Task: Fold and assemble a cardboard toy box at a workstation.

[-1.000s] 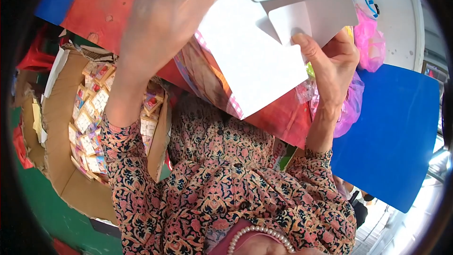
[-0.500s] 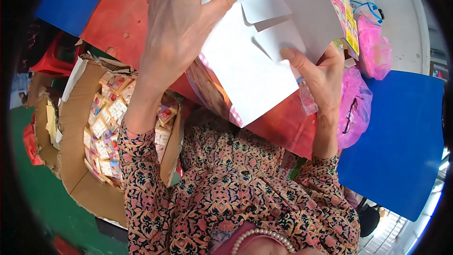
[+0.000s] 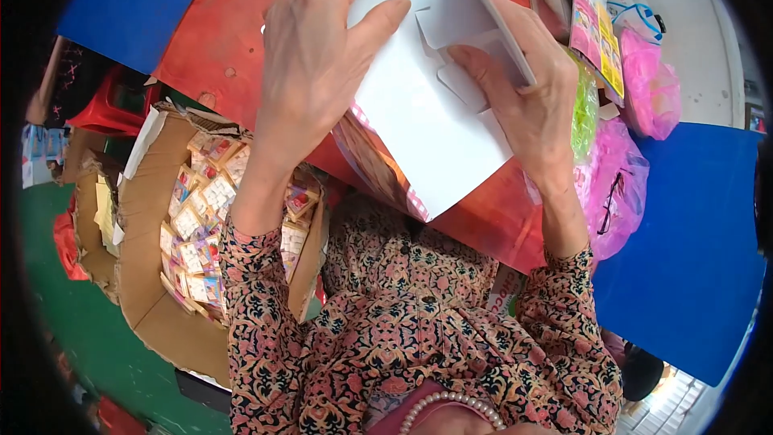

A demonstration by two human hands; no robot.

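Between my hands is a folding carton (image 3: 427,133), white inside, with a printed outer face showing a pink-checked edge. Its flaps stand partly folded at the end away from me. My left hand (image 3: 318,48) grips the carton's left side, thumb on the white flap and fingers behind it; a ring shows on one finger. My right hand (image 3: 531,89) clasps the right side, its thumb pushed inside against the inner tabs and its fingers round the outside of the raised panel. The carton is tilted above the red tabletop (image 3: 217,40).
A large brown cardboard box (image 3: 153,306) at my left holds many small printed packets (image 3: 193,225). Pink plastic bags (image 3: 616,201), a green bag (image 3: 584,113) and printed cartons (image 3: 596,40) lie on the right. Blue panels (image 3: 684,250) flank the red table.
My right hand has moved up and closed around the carton's right panel, which now stands more upright. The inner tabs are pressed further in. The left hand keeps its grip.
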